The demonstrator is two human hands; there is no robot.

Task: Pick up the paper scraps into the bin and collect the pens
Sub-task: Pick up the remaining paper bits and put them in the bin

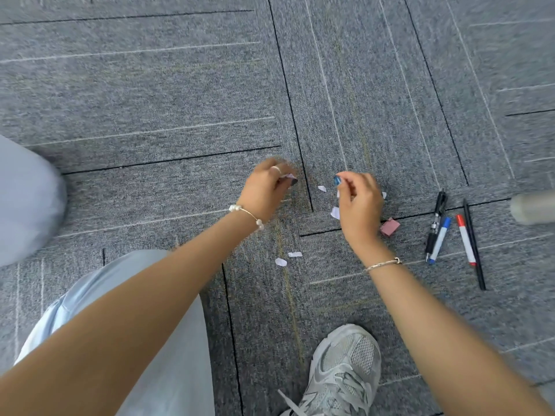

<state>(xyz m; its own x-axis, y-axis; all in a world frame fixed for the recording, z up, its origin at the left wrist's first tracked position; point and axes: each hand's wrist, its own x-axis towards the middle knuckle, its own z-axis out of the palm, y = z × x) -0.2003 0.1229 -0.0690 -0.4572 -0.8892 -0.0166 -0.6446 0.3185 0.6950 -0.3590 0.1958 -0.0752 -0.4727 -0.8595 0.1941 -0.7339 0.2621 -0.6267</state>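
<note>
While only the head view is available, it shows the person crouched over grey carpet tiles, both arms reaching down and forward with wrists bent toward the floor. The left hand has its fingers curled and pinches a small white paper scrap at the fingertips, evidently held as a gathering point so pieces can be carried together. The right hand hangs just over the litter with fingers curled and thumb drawn toward them; whether it pinches a scrap cannot be told. Loose scraps remain on the carpet: one between the hands, one beside the right palm, and two nearer the person. Four pens lie untouched to the right, well apart from the hands: a black click pen, a blue-capped marker, a red-capped marker and a thin black pen. A small pink block sits just beside the right wrist. No bin is identifiable; a blurred pale cylinder at the right edge cannot be named. Judgement: scrap collection is partly done, pens not begun.
</note>
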